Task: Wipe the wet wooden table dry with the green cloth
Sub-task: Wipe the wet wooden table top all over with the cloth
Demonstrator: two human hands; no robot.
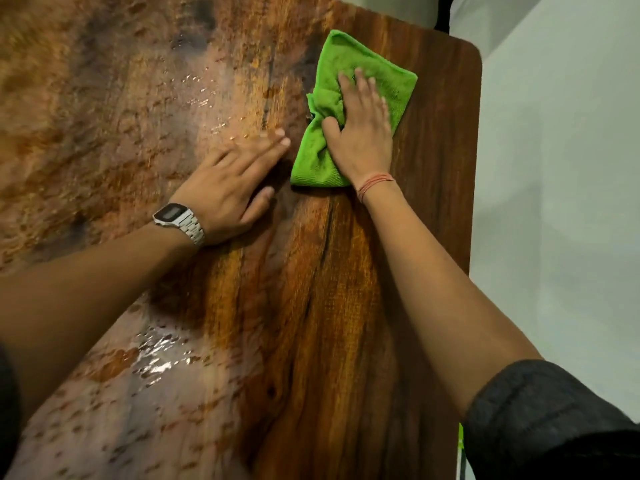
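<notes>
Head view: the right hand (360,133) lies palm-down on the cloth (353,109), fingers spread wide over it and the thumb tucked into a bunched fold at the left edge. That looks like a pressing hold, not a pinch: the flat palm loads the cloth against the table (304,306) so that it can soak and drag at once. The cloth sits crumpled at the far right of the table, near the rounded far corner and just short of the right edge. A thin red thread (375,181) circles the right wrist.

The left hand (235,181) rests flat on the bare wood just left of the cloth, fingers together and stretched out, holding nothing. Its fingertips come close to the cloth's left edge, but I cannot tell whether they touch it. It probably serves as a brace while the person leans far across. A metal watch (178,220) is on that wrist.

The wood around and near the cloth looks dark and matt, which suggests it is dry. Water still shows elsewhere: a shiny puddle (156,355) at the near left, under the left forearm, and scattered drops (204,98) farther off, left of centre. By that, the right side seems done and the left remains.
</notes>
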